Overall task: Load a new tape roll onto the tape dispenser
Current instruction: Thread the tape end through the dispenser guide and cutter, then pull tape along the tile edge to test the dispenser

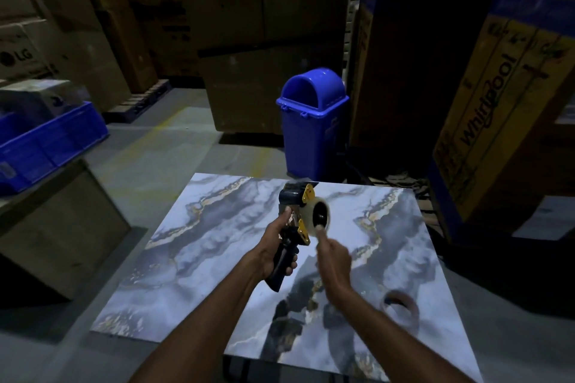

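1. One tape dispenser [299, 199] is held above the marble table [217, 258].
2. Left hand [277, 253]: fingers curled round the handle, thumb raised.
3. Tape roll [322, 211] sits on the hub, at the dispenser's 3 o'clock.
4. Right hand [336, 260]: one fingertip [319, 228] touches the roll's 6 o'clock rim; blur hides any pinch.
5. Spare ring [401, 308] lies flat at the table's 4 o'clock.

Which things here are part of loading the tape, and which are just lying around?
Job: tape dispenser in left hand, tape roll on it, right hand touching the roll.
Lying about: blurred ring on table, blue bin, blue crate, cardboard boxes.
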The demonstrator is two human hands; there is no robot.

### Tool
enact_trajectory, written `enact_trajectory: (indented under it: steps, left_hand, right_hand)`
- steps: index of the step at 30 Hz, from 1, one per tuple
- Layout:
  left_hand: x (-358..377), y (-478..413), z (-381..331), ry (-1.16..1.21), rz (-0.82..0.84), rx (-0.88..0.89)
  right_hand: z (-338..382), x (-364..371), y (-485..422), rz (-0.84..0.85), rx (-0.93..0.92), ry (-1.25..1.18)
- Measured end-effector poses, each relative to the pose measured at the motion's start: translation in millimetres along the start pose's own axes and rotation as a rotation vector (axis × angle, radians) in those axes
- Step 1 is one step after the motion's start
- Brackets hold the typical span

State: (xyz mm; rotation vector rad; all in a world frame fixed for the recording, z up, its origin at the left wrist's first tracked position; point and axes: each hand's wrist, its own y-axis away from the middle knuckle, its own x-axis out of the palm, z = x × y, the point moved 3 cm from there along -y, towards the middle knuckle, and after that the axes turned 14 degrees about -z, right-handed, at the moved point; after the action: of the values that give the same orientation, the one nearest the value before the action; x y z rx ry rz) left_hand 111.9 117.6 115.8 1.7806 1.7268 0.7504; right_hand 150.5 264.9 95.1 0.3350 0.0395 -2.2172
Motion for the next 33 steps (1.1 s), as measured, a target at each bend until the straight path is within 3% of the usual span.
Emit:
enact_trajectory:
  steps: [5, 7, 11, 18, 24, 27, 29, 31, 33]
  left_hand:
    - [20, 8, -4, 0.129, -0.029, 0.124]
    - [28, 13, 3, 0.148, -0.054, 0.125]
    - [39, 20, 21, 0.221, -0.071, 0.106]
    - [35, 31, 54, 0.280, -0.078, 0.171]
    - [3, 44, 54, -0.108, -0.237, 0.395]
    - [-23, 58, 52, -0.492, -0.512, 0.644]
    - [-46, 64, 54, -0.603, -0.634, 0.767]
    - [-70, 62, 53, -0.481, -0.627, 0.759]
    - [-85, 59, 49, -0.112, -0.437, 0.596]
  right_hand:
    - [-10, 18, 30, 0.593, 0.324, -0.104]
    - [-2, 21, 31, 0.677, 0.402, -0.239]
    - [1, 14, 29, 0.655, 0.478, -0.372]
    - [-13, -6, 52, 0.685, 0.505, -0.171]
    - [-6, 1, 76, 0.533, 0.310, -0.276]
    - [-8, 10, 91, 0.387, 0.275, -0.335]
    - [-18, 9, 99, 0.275, 0.299, -0.333]
    - [-27, 5, 109, 0.240, 0.321, -0.309]
    - [-35, -1, 121, 0.231, 0.289, -0.227]
